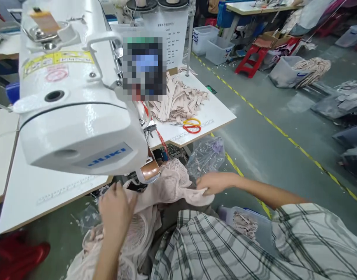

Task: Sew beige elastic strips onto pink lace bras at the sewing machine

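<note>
A pale pink lace garment (169,186) lies across my lap, below the head of a white sewing machine (73,101). My left hand (116,210) is closed on the garment's left part, its fingers curled into the fabric. My right hand (215,183) pinches the garment's right edge and holds it stretched out to the right. More pink lace (132,241) hangs down under my left forearm. The machine's needle area is hidden behind its head.
On the white table (213,112) lie a pile of beige strips (178,101) and yellow-and-red scissors (190,125). A clear plastic bag (206,155) hangs below the table edge. A grey bin with strips (248,225) sits by my right side. Bins, a red stool (252,58) and fabric piles stand on the floor.
</note>
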Action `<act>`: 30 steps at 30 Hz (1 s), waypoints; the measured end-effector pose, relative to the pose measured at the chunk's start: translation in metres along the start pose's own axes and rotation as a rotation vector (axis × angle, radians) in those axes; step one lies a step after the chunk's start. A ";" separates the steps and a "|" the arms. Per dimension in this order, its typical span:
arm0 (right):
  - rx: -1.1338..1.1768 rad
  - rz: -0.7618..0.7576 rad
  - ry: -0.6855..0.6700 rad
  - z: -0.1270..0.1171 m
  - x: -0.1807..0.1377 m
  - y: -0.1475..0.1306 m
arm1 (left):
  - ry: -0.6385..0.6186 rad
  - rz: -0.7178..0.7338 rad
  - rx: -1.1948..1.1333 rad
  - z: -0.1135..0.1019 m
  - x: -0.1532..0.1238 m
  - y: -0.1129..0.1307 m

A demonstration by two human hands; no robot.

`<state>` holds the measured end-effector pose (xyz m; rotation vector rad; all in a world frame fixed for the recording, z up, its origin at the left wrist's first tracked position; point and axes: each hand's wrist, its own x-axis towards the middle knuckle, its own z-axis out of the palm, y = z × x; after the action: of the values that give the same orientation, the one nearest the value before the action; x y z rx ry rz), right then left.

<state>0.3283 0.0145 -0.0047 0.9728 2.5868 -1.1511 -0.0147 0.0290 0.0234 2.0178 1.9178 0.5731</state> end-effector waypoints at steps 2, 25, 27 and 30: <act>0.050 -0.142 -0.034 -0.012 0.011 -0.021 | -0.076 0.213 -0.222 0.029 -0.004 0.031; 0.583 0.774 0.931 -0.217 0.117 0.040 | -0.508 -0.265 -0.805 0.033 -0.039 0.075; 0.721 0.687 0.970 -0.218 0.108 0.031 | -0.414 -0.256 -0.740 0.032 -0.042 0.069; 0.940 0.483 0.995 -0.210 0.088 0.012 | -0.280 -0.225 -0.676 0.031 -0.042 0.056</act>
<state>0.2925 0.2138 0.1004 2.7398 1.8941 -2.1166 0.0479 -0.0149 0.0192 1.3551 1.4859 0.7127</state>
